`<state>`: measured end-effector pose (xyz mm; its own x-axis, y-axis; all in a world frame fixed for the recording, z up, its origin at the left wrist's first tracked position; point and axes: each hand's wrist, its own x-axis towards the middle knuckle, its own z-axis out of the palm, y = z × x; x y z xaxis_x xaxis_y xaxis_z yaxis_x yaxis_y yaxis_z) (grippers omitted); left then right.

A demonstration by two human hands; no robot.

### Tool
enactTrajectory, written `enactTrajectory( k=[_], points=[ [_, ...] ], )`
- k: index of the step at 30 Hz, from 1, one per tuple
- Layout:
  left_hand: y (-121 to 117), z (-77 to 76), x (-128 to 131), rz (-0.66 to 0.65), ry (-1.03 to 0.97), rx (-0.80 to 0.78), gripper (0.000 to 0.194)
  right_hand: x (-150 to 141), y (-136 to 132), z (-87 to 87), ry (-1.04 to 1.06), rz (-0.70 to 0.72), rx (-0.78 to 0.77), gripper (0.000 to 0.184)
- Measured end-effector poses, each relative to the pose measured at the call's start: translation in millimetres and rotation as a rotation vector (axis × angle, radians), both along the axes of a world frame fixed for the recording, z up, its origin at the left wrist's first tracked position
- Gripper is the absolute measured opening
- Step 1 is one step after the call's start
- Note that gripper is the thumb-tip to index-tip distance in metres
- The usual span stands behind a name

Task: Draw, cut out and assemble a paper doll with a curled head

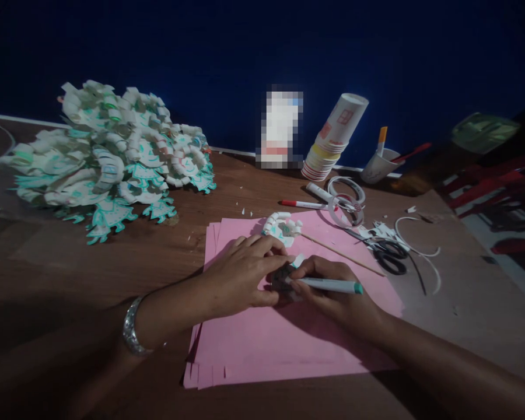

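Observation:
My right hand [332, 286] grips a white marker [332, 284] with a green end, its tip pointing left toward a small white paper piece [296, 262]. Thumb and fingers of my left hand [254, 268] close around that piece and hold it down; much of it is hidden in shadow between the hands. Beneath both lies a stack of pink paper sheets [254, 344]. Just beyond my left fingers sits a curled paper figure [280, 226] with green markings. A thin wooden stick [341, 254] slants across the pink paper to its right.
A heap of green-and-white paper figures [114, 157] stands at left. Behind are stacked paper cups [332, 137] and a cup [381, 166] holding pens. Tape rolls [346, 201], a red-capped marker [304, 205], black-handled scissors [390, 256] and paper scraps lie at right on the wooden table [179, 233].

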<state>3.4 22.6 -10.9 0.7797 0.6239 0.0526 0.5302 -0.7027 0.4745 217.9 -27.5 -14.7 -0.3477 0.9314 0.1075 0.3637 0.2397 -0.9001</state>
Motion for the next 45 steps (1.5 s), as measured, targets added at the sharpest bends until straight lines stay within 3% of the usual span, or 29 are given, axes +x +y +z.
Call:
enactTrajectory(
  k=[10,22,45],
  points=[
    [-0.2,-0.2,-0.3,-0.001,0.003,0.011,0.037,1.1,-0.2,-3.2,0.004,0.001,0.002,0.006],
    [0.1,-0.9,-0.6,0.001,0.002,-0.003,0.053,0.7,-0.7,2.0,0.016,0.020,-0.003,0.009],
    [-0.5,1.1,0.3,0.002,0.000,0.008,0.029,2.6,0.9,-1.9,0.020,-0.037,-0.012,0.007]
  ],
)
